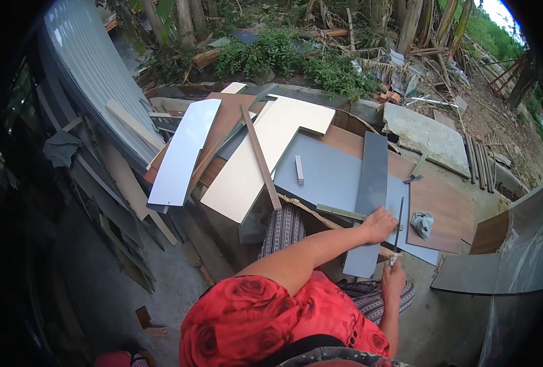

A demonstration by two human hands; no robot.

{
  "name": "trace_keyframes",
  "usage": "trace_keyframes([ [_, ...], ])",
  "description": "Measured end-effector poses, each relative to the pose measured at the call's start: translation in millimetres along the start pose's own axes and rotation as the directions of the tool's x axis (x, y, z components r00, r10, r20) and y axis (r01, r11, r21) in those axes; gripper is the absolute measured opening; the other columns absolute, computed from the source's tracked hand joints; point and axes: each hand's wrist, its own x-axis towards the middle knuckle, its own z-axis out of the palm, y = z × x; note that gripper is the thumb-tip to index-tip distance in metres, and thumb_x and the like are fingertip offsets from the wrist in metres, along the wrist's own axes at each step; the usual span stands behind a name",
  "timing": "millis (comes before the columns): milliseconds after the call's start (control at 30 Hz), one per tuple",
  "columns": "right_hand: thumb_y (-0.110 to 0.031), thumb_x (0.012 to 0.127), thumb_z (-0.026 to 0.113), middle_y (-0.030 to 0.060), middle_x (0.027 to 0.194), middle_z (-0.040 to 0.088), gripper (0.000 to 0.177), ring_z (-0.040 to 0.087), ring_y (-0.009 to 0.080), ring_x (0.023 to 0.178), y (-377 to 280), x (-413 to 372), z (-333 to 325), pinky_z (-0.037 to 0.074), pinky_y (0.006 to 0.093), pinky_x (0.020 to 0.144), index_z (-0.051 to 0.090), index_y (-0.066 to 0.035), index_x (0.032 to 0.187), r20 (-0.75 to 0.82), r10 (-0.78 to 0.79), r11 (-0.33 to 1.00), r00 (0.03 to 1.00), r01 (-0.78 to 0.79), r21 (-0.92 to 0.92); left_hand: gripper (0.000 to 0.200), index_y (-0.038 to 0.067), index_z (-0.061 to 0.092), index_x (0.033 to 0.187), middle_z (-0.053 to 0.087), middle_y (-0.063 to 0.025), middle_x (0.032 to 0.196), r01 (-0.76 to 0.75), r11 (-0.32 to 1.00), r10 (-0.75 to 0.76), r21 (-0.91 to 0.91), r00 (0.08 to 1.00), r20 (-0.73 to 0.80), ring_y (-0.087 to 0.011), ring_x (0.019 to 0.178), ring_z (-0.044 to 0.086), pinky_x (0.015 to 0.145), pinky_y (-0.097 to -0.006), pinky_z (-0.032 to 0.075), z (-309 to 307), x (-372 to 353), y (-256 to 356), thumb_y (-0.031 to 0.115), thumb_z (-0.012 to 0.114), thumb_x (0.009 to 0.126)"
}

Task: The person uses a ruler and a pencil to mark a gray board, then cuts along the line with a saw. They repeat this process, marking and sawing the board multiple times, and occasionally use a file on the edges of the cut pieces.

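Note:
My left hand [380, 225] lies across a narrow greenish strip [339, 212], thumb on the near side and fingers on the far side, pressing it against a long grey board [372, 174]. The strip runs crosswise over the board. My right hand [394, 280] is closed around the pale, wrapped-looking handle of a long, thin-bladed tool [400, 226]. Its dark blade points away from me, just right of my left hand; whether it is a saw or a knife cannot be made out. Under the grey board lies a wider blue-grey panel [320, 162].
A small pale block [299, 170] sits on the blue-grey panel. A crumpled cloth [422, 225] lies on a brown wood-grain board [446, 205]. Cream [253, 162] and white panels [186, 153] are stacked to the left. Curved panels [492, 272] stand at the right.

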Motion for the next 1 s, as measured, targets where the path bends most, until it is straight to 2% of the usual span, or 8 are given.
trace_keyframes([
  [100,-0.027,0.087,0.051,0.0253,0.079,0.060,0.028,0.058,0.0444,0.078,-7.0,40.6,6.5,0.043,0.0491,0.068,0.054,0.000,0.089,-0.025,-0.021,1.000,0.999,0.021,-0.004,0.015,0.007,0.057,0.090,0.059,-0.0066,0.088,0.032,0.997,-0.028,0.069,0.998,-0.056,-0.0208,0.099,0.052,0.094,-0.0379,0.032,-2.7,-1.2,5.6,0.009,0.055,0.076],
  [167,-0.027,0.088,0.051,0.0255,0.080,0.060,0.028,0.058,0.0445,0.078,-7.6,46.9,14.9,0.043,0.0490,0.068,0.054,0.001,0.089,-0.030,-0.032,0.999,0.999,0.031,-0.021,0.015,0.007,0.057,0.091,0.059,-0.0067,0.089,0.029,0.999,-0.029,0.020,1.000,-0.004,-0.0211,0.099,0.052,0.096,-0.0393,0.031,-7.4,-1.0,5.1,0.009,0.052,0.077],
  [233,-0.027,0.088,0.051,0.0251,0.078,0.060,0.027,0.058,0.0445,0.078,2.6,33.5,22.9,0.043,0.0485,0.066,0.053,0.000,0.087,-0.109,-0.076,0.996,0.991,0.080,0.034,0.015,0.007,0.057,0.091,0.059,-0.0071,0.089,0.031,0.999,-0.031,0.016,0.999,0.005,-0.0212,0.099,0.052,0.097,-0.0401,0.031,-7.9,-0.7,4.9,0.009,0.051,0.078],
  [333,-0.030,0.088,0.050,0.0246,0.075,0.060,0.029,0.057,0.0459,0.073,18.3,-12.2,20.8,0.042,0.0513,0.064,0.051,-0.001,0.087,-0.004,0.008,1.000,1.000,-0.008,0.024,0.014,0.007,0.057,0.089,0.058,-0.0074,0.087,0.024,1.000,-0.024,0.018,0.999,-0.035,-0.0212,0.097,0.053,0.094,-0.0395,0.032,2.0,0.3,1.9,0.009,0.049,0.078],
  [500,-0.031,0.088,0.050,0.0237,0.074,0.060,0.028,0.057,0.0458,0.072,27.9,-63.0,18.9,0.042,0.0519,0.063,0.050,-0.002,0.088,-0.027,0.041,0.998,0.999,-0.040,0.058,0.013,0.008,0.058,0.087,0.058,-0.0072,0.084,-0.003,1.000,0.004,0.014,0.996,-0.088,-0.0211,0.094,0.053,0.089,-0.0383,0.033,3.4,-0.5,0.4,0.010,0.049,0.078],
  [800,-0.028,0.087,0.051,0.0266,0.083,0.061,0.029,0.058,0.0445,0.080,-8.1,49.1,11.6,0.043,0.0494,0.069,0.055,0.001,0.091,-0.010,0.003,1.000,1.000,-0.003,0.000,0.013,0.007,0.057,0.090,0.059,-0.0067,0.088,0.035,0.999,-0.034,0.030,0.999,-0.037,-0.0211,0.098,0.053,0.095,-0.0389,0.031,-4.9,-1.7,5.4,0.010,0.050,0.079],
  [933,-0.029,0.088,0.050,0.0265,0.080,0.060,0.030,0.058,0.0446,0.078,3.1,28.9,18.1,0.043,0.0493,0.067,0.053,0.001,0.090,-0.082,-0.074,0.996,0.994,0.078,0.047,0.013,0.008,0.057,0.090,0.059,-0.0067,0.087,0.043,0.999,-0.043,0.006,0.999,-0.028,-0.0210,0.098,0.053,0.095,-0.0387,0.032,-3.0,0.7,3.7,0.011,0.050,0.080],
  [1000,-0.029,0.088,0.050,0.0258,0.078,0.060,0.030,0.057,0.0447,0.077,9.0,-4.8,13.1,0.042,0.0490,0.066,0.052,0.000,0.089,-0.042,-0.020,0.999,0.999,0.022,0.043,0.013,0.008,0.057,0.091,0.059,-0.0066,0.087,0.045,0.999,-0.045,0.004,0.999,-0.016,-0.0209,0.098,0.053,0.095,-0.0387,0.032,-1.8,-1.0,4.4,0.011,0.050,0.080],
])
